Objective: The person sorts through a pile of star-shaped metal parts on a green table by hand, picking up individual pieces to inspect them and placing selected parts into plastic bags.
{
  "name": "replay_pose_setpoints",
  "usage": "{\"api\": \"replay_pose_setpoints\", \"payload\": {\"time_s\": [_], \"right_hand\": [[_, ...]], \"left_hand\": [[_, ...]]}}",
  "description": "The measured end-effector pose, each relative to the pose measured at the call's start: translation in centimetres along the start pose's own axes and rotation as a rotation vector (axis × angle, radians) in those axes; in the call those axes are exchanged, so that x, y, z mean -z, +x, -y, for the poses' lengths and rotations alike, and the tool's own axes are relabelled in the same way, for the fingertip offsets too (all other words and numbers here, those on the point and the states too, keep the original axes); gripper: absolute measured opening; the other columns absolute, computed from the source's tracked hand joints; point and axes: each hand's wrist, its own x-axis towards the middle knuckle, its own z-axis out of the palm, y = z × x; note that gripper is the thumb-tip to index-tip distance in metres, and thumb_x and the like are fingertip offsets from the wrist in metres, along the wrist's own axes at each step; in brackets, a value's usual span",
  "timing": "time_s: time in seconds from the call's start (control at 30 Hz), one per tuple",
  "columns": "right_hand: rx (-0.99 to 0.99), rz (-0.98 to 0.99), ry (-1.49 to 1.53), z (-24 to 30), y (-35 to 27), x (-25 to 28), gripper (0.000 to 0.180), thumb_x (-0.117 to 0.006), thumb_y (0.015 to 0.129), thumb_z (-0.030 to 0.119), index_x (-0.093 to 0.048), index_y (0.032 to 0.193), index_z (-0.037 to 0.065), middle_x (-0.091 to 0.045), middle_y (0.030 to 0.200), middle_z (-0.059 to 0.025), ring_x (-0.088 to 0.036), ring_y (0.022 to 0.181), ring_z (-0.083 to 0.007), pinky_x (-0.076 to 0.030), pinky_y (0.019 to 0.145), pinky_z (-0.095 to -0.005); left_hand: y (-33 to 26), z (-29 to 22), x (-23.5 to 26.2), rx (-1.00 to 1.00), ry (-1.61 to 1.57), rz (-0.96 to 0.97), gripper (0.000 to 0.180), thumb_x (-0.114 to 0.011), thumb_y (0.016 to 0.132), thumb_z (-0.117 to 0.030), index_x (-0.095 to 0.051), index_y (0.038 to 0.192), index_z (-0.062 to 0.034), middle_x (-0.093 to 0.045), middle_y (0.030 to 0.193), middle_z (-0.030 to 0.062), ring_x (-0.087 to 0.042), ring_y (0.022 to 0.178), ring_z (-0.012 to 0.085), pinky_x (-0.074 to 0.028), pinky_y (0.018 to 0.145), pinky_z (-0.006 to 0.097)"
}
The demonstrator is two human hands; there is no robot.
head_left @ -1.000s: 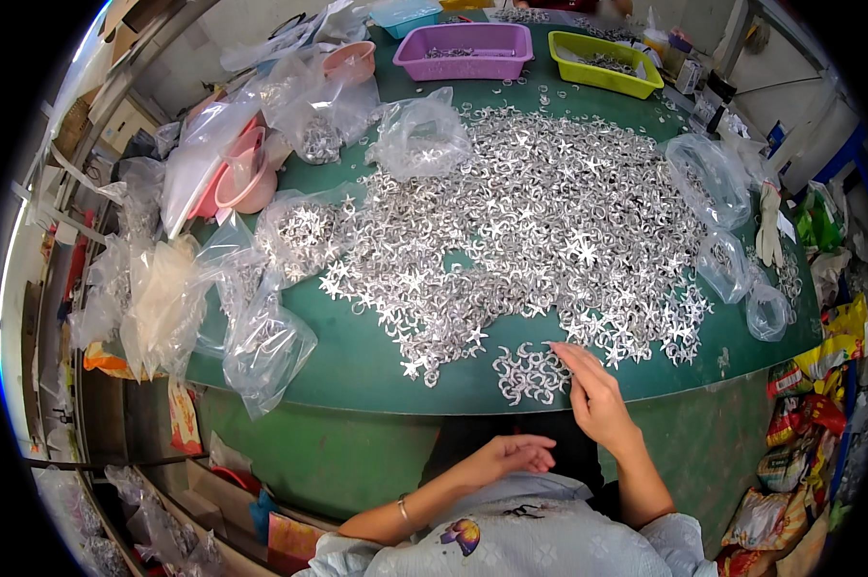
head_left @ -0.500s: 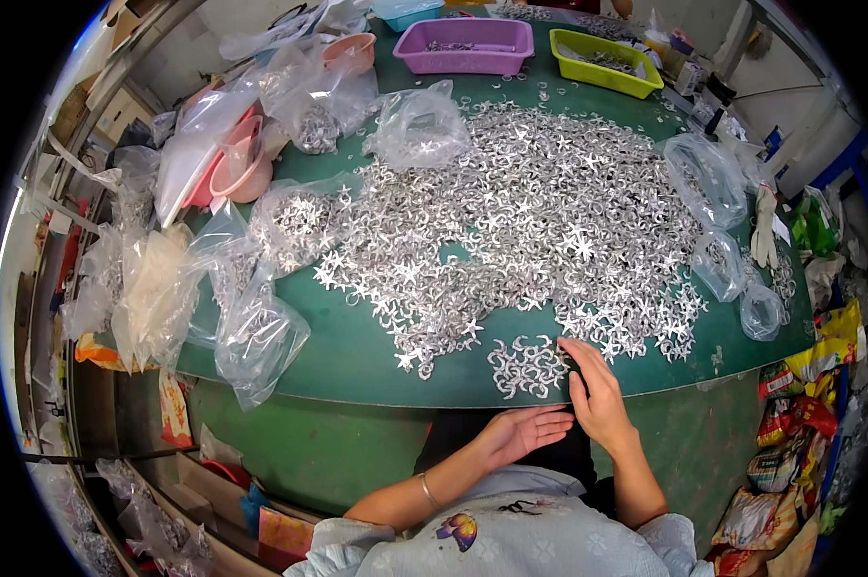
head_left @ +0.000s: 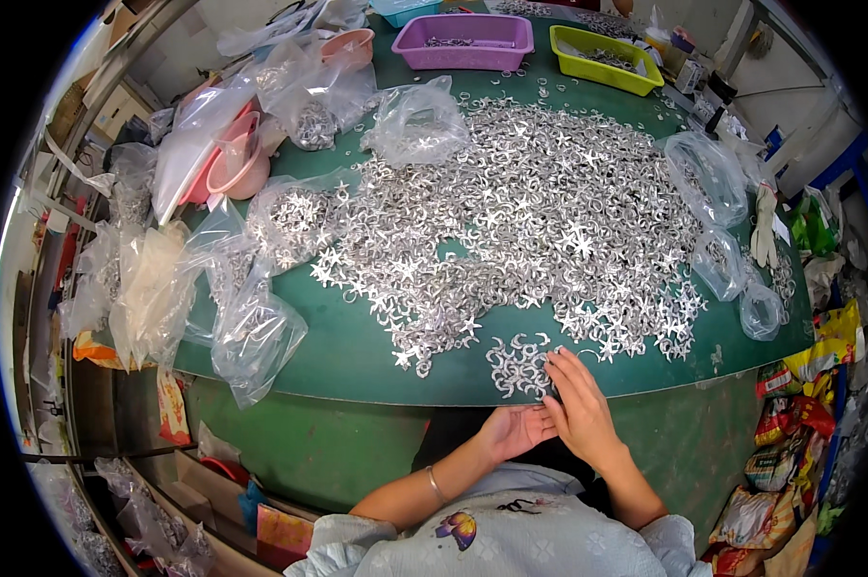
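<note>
A small group of silvery crescent-shaped pieces (head_left: 516, 368) lies at the table's near edge. Over the right side of this group rests my right hand (head_left: 582, 409), palm down with its fingers stretched out. My left hand (head_left: 518, 433) is just below the table edge, palm turned up and fingers extended. Its fingertips meet the right hand and are partly hidden by it. I see nothing held in either hand. Beyond them spreads a broad heap of silvery star and crescent pieces (head_left: 540, 212) on the green table (head_left: 357, 365).
Clear plastic bags (head_left: 257, 337) with similar pieces crowd the left side, beside pink basins (head_left: 241, 168). A purple tray (head_left: 465, 43) and a yellow-green tray (head_left: 602, 60) stand at the back. Empty-looking bags (head_left: 708, 183) and a white glove (head_left: 764, 226) lie at the right.
My right hand has slid left and slightly down over the small group, covering some of its right side. The left hand stays nearly in place, and its fingertips are now overlapped by the right.
</note>
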Motion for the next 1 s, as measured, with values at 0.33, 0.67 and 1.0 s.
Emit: {"api": "replay_pose_setpoints", "payload": {"time_s": [0.33,0.67,1.0], "right_hand": [[0.054,0.072,-0.079,0.7,-0.2,-1.0,0.054,-0.07,0.078,0.008,-0.054,0.128,0.0,-0.047,0.139,-0.0174,-0.037,0.135,-0.041,-0.034,0.108,-0.0509],[0.045,0.112,-0.025,1.4,-3.3,-1.5,0.05,-0.072,0.075,0.009,-0.058,0.122,-0.001,-0.051,0.133,-0.0174,-0.042,0.132,-0.0413,-0.037,0.106,-0.0514],[0.174,-0.017,0.085,0.6,-4.6,-1.9,0.042,-0.072,0.077,0.011,-0.061,0.116,-0.001,-0.055,0.13,-0.0166,-0.046,0.128,-0.0404,-0.042,0.1,-0.0506]], "left_hand": [[-0.5,-0.2,-0.3,-0.09,-0.088,0.029,0.045,-0.039,0.101,-0.036,-0.053,0.133,-0.0081,-0.055,0.135,0.0141,-0.054,0.122,0.0276,-0.042,0.105,0.043],[-0.8,-0.3,-1.8,0.002,0.016,-0.059,0.058,-0.035,0.101,-0.038,-0.039,0.142,0.0021,-0.037,0.146,0.0278,-0.04,0.135,0.0365,-0.03,0.115,0.046],[-0.6,-0.7,-2.8,-0.033,0.088,-0.141,0.049,-0.04,0.101,-0.03,-0.046,0.134,0.0055,-0.049,0.137,0.0262,-0.052,0.126,0.0343,-0.041,0.108,0.045]]}}
